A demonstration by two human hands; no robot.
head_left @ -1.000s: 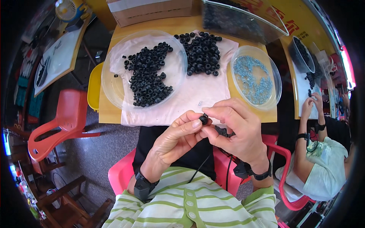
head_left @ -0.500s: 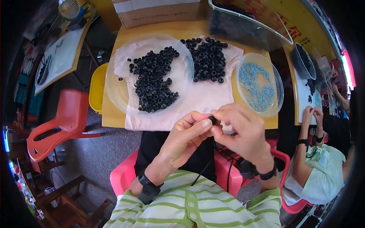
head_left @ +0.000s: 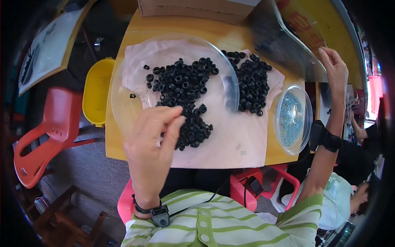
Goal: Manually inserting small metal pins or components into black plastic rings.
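Observation:
My left hand point(head_left: 153, 133) is closed in a pinch above the front of a black pile point(head_left: 181, 84) of small rounded parts, some with holes. Anything between its fingertips is hidden. These parts lie in a large clear round tray point(head_left: 117, 101) on pink cloth. My right hand point(head_left: 335, 66) reaches to the far right, its fingers pinched together at the rim of a dark see-through bin point(head_left: 284, 45); I cannot make out anything in them. Between the two hands lies a second heap point(head_left: 253, 84) of bigger black round parts.
A clear oval tub point(head_left: 303, 142) of small bluish pieces stands at the table's right edge. At the back is a cardboard box point(head_left: 193, 12). Left of the table are a yellow bin point(head_left: 96, 92) and a red chair point(head_left: 61, 119). Another person point(head_left: 335, 201) sits at the right.
Both hands were together in front, holding a small black part. They have parted: the left has moved left over the pile, the right far right to the bin. The view has shifted too.

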